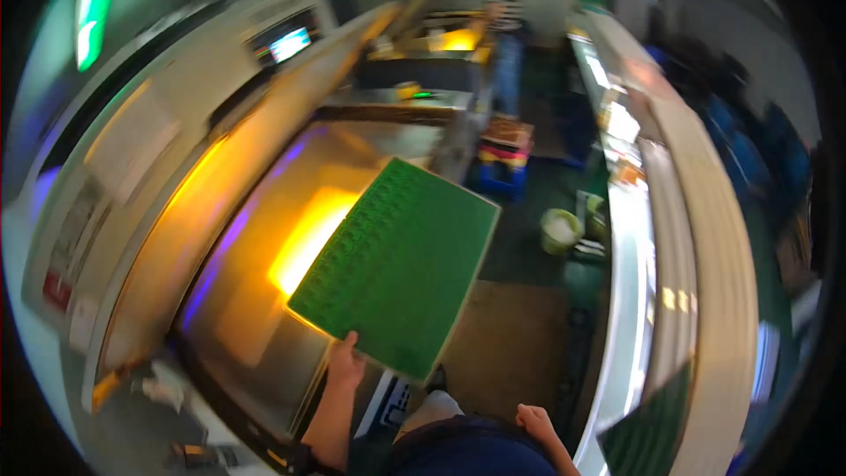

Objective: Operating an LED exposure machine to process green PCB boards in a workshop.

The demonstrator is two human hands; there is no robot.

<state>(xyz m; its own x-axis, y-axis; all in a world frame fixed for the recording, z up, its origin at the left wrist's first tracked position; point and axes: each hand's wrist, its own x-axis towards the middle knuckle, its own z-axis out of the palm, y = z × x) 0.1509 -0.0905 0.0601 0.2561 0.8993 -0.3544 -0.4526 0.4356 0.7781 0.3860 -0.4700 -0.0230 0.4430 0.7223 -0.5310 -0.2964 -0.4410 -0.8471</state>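
My left hand [347,363] grips a large green circuit board panel [407,264] by its near left edge, thumb on top. The panel is tilted in the air and has rows of small marks along its left side. Behind it lies the glass-like bed [264,326] of an open machine, where a bright yellow light [308,247] glows; the panel hides part of both. My right hand [534,420] hangs beside my body with its fingers curled, and nothing shows in it.
The machine's raised lid [211,185] leans on the left, near a lit screen [289,44]. A long lit counter [630,300] runs down the right, with another green panel [652,427] at its near end. Ahead are a pale bucket [560,231], a blue crate [502,178] and a standing person [505,26].
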